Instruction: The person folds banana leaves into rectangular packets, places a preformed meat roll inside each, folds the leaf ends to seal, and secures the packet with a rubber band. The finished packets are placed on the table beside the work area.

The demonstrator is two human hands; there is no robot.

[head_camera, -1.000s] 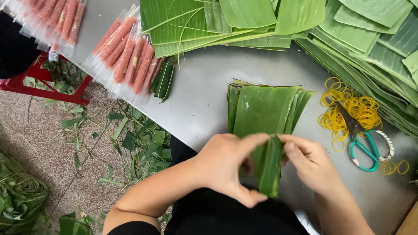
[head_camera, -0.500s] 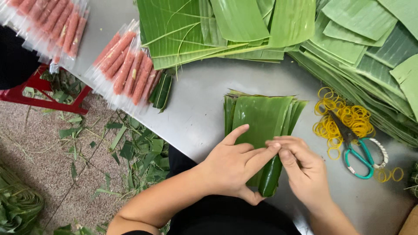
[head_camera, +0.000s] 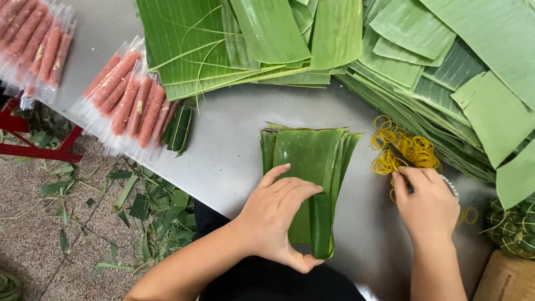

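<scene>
A narrow roll wrapped in dark green banana leaf [head_camera: 321, 224] lies on a small stack of cut banana leaf pieces [head_camera: 312, 150] on the steel table [head_camera: 234, 150]. My left hand [head_camera: 278, 214] grips this roll, fingers over its top and thumb under its near end. To the right, my right hand [head_camera: 426, 203] rests on a heap of yellow rubber bands [head_camera: 404, 149], with its fingertips pinching among them. Scissors lie mostly hidden under that hand.
Large banana leaves [head_camera: 251, 39] are piled along the table's far side and to the right [head_camera: 462, 72]. Clear packets of pink sausage sticks [head_camera: 125, 97] lie at the left, with a wrapped green roll [head_camera: 179, 128] beside them. Leaf scraps [head_camera: 150, 206] litter the floor.
My right hand has let go of the wrapped roll and moved right onto the rubber bands. My left hand stays clamped on the roll.
</scene>
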